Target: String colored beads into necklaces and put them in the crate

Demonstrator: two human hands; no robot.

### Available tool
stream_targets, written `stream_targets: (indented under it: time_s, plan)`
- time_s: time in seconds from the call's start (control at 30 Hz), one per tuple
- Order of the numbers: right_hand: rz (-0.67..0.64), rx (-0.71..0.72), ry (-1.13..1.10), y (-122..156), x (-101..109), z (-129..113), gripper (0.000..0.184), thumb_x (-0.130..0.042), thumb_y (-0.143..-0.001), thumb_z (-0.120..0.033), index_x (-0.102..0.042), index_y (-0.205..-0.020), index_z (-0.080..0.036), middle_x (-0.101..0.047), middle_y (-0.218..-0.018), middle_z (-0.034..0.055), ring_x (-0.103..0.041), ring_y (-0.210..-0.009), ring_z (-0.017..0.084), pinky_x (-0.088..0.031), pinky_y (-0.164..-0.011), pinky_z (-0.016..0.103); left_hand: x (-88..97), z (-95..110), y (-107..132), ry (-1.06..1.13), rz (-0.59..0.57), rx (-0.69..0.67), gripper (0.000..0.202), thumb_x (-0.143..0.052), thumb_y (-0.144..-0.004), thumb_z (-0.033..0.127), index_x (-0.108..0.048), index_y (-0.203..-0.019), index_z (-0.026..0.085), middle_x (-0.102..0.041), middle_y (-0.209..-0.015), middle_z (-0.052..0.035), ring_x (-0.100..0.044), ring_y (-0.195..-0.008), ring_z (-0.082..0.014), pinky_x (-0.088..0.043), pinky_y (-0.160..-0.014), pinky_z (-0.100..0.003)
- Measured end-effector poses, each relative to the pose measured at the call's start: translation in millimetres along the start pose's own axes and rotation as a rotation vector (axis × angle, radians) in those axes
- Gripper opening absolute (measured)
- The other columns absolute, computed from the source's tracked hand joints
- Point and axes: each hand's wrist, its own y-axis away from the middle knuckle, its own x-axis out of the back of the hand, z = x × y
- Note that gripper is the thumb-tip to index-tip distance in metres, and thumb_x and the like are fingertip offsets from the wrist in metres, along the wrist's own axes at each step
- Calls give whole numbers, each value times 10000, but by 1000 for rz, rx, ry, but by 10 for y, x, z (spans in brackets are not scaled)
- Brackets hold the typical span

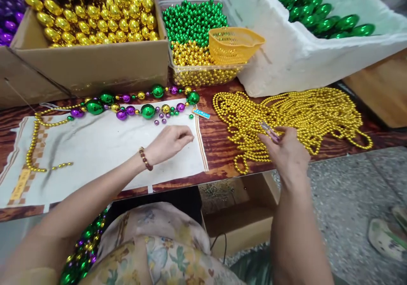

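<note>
- Head view: a small metal-tipped tool [270, 133] with a purplish handle is off to the right of the white cloth [104, 141], in front of a pile of gold bead strands [321, 111]; whether its tip touches them I cannot tell.
- Right hand [291, 153], also right of the cloth: thumb and forefinger pinch the tool; the other fingers are mostly hidden.
- Left hand [170, 143], above the right part of the cloth: fingers curled together, thumb pressed along the forefinger. Whether something thin sits between them I cannot tell. A brown bead bracelet [145, 158] circles the wrist.
- Mixed bead strand [148, 111] in green, purple and gold: it runs in 2 rows along the cloth's far edge, and small purple beads [164, 121] lie just nearer on the cloth.
- Gold chain [32, 145]: down the cloth's left part.
- Blue-labelled strip [201, 114]: at the cloth's far right corner.
- Beyond the cloth: a cardboard box [95, 68] of gold beads; right of that, a clear tub [206, 68] of green and gold beads with a yellow basket [229, 49] in it.
- Beyond and right of the cloth: a white foam box [273, 56] holding large green beads.
</note>
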Motion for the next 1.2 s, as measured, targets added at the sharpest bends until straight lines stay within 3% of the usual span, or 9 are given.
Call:
stream_targets:
  time_s: [0.2, 0.5, 0.67, 0.8, 0.9, 0.97, 1.07, 1.13, 1.2]
  plan:
    - [-224, 623, 55, 550, -30, -828, 353, -417, -1008, -454, -657, -1138, -229, -677, -1060, 81, -641, -821, 214, -316, -560, 286, -139, -389, 7, -59, 11, 148, 171, -530, -867, 195, -651, -753, 159, -571, -604, 17, -464, -573, -104, -344, -594, -255]
    - [-318, 778, 317, 716, -9, -1311, 320, -442, -1021, -384, -615, -1248, -240, -625, -1147, 80, -667, -879, 217, -269, -506, 280, -171, -389, -12, -81, 31, 163, 193, -540, -896, 210, -668, -764, 149, -545, -605, 22, -430, -574, -103, -306, -597, -253]
    - [-338, 773, 338, 751, -131, -1395, 334, -416, -1029, -380, -639, -1220, -219, -647, -1145, 95, -680, -848, 222, -315, -513, 277, -192, -426, 20, -166, 42, 157, 187, -531, -901, 184, -676, -786, 157, -587, -627, 9, -464, -588, -119, -320, -626, -258]
    - [-322, 752, 158, 701, -302, -1293, 320, -423, -1016, -346, -669, -1153, -195, -676, -1109, 100, -679, -846, 227, -362, -545, 283, -209, -525, 51, -157, 75, 164, 180, -536, -890, 174, -672, -773, 159, -617, -653, -3, -512, -625, -132, -366, -660, -266]
    - [-335, 677, -225, 703, -473, -1186, 273, -515, -944, -374, -681, -1037, -177, -687, -1008, 101, -659, -826, 231, -398, -579, 287, -214, -535, 101, -37, 193, 188, 168, -547, -901, 185, -653, -773, 161, -635, -689, 0, -545, -666, -126, -406, -683, -261]
    - [-399, 507, -615, 778, -614, -1207, 270, -606, -857, -437, -660, -953, -190, -659, -840, 57, -610, -687, 189, -401, -549, 276, -212, -491, 135, 94, 303, 167, 161, -546, -921, 205, -640, -796, 164, -659, -745, -7, -573, -706, -120, -436, -701, -251]
    - [-611, 191, -1130, 1000, -797, -1418, 361, -727, -721, -501, -578, -896, -222, -432, -583, -73, -344, -416, 91, -268, -409, 235, -222, -422, 158, 222, 419, 79, 148, -536, -942, 232, -635, -852, 169, -692, -865, -40, -617, -787, -123, -480, -749, -248]
    - [-692, 54, -1302, 1142, -856, -1597, 378, -729, -710, -520, -512, -827, -234, -293, -538, -113, -213, -386, 66, -182, -384, 222, -243, -421, 187, 200, 424, 33, 161, -523, -952, 240, -636, -860, 173, -699, -919, -64, -636, -854, -140, -503, -811, -265]
    - [-646, 8, -1344, 1194, -872, -1715, 377, -716, -718, -522, -494, -814, -232, -275, -546, -114, -206, -402, 64, -172, -389, 219, -270, -474, 276, 64, 371, 8, 148, -537, -949, 260, -654, -906, 180, -700, -977, -89, -636, -964, -182, -499, -917, -325]
